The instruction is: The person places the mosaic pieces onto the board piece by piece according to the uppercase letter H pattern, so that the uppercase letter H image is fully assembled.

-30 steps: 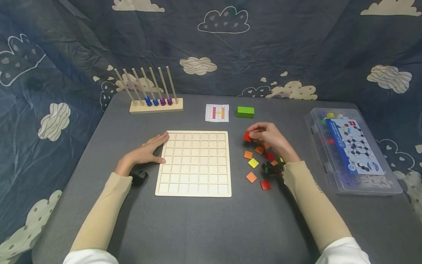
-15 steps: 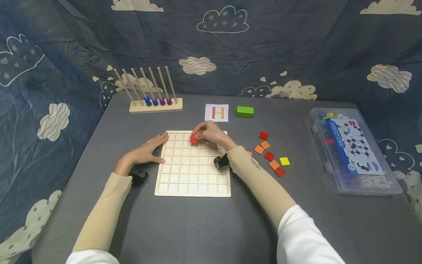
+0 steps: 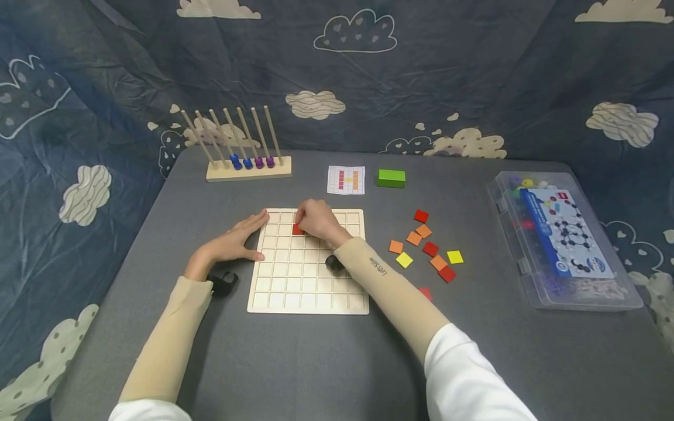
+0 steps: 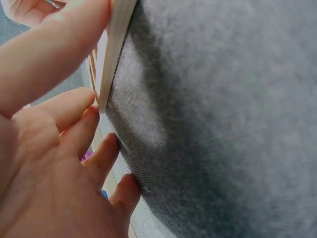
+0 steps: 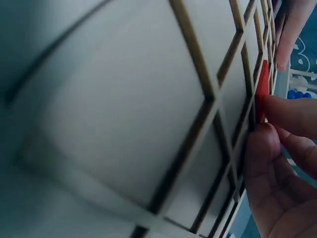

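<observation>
A wooden grid board (image 3: 308,269) lies flat on the grey table. My right hand (image 3: 318,222) is over its upper part, pinching a red square tile (image 3: 298,230) by its edge. In the right wrist view the red tile (image 5: 262,91) stands against the grid, with thumb and finger at its lower end. My left hand (image 3: 235,240) lies along the board's upper left side, fingers spread. Seen from the left wrist, the left hand (image 4: 64,148) has its thumb and a fingertip at the wooden edge (image 4: 116,54).
Loose red, orange (image 3: 396,247) and yellow (image 3: 455,257) tiles lie right of the board. Behind it are a printed pattern card (image 3: 346,180), a green block (image 3: 391,178) and a peg stand with beads (image 3: 249,171). A clear plastic case (image 3: 566,298) stands far right.
My right hand has carried a red tile left from the loose tiles onto the board's upper part, then slightly further left and down. The left hand has stayed in place.
</observation>
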A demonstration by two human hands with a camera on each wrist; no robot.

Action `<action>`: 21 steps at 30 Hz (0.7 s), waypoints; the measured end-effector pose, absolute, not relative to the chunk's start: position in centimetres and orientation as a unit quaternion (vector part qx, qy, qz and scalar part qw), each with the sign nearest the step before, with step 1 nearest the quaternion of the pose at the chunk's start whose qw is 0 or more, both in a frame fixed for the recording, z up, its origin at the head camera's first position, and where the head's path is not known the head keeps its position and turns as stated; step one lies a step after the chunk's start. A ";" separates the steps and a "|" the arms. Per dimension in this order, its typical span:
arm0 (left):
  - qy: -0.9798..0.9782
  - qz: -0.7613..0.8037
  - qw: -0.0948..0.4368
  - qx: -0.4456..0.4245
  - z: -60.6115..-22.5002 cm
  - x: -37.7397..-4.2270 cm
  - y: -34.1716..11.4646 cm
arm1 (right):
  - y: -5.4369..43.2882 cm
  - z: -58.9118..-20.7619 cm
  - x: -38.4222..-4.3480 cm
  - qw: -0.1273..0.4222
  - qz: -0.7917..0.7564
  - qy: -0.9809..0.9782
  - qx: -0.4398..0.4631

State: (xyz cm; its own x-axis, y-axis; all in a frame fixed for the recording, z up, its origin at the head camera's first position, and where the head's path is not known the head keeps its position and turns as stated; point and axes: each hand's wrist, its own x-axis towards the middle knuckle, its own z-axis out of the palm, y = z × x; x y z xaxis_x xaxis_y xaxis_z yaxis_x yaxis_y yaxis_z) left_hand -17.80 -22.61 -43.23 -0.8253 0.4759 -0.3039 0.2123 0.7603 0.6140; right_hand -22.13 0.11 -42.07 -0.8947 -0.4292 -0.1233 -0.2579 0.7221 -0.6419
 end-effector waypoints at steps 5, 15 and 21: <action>0.911 0.291 0.224 0.187 -43.4 -17.8 -22.6 | 0.4 -42.0 -22.2 0.141 -0.330 0.913 -0.192; 0.914 0.291 0.217 0.183 -43.4 -17.8 -22.6 | 7.7 -41.7 -24.1 0.233 -0.541 0.792 -0.160; 0.913 0.292 0.214 0.188 -43.5 -17.8 -22.7 | 15.3 -41.5 -24.7 0.246 -0.563 0.779 -0.126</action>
State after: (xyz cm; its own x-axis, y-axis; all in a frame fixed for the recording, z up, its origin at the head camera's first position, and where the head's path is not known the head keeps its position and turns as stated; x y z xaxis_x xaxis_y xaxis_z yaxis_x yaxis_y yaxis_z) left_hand -17.76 -22.68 -43.45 -0.8374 0.4686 -0.2815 0.2181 0.7585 0.6141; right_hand -24.75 15.28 -41.49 -0.8475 -0.4728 -0.2412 0.0812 0.3336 -0.9392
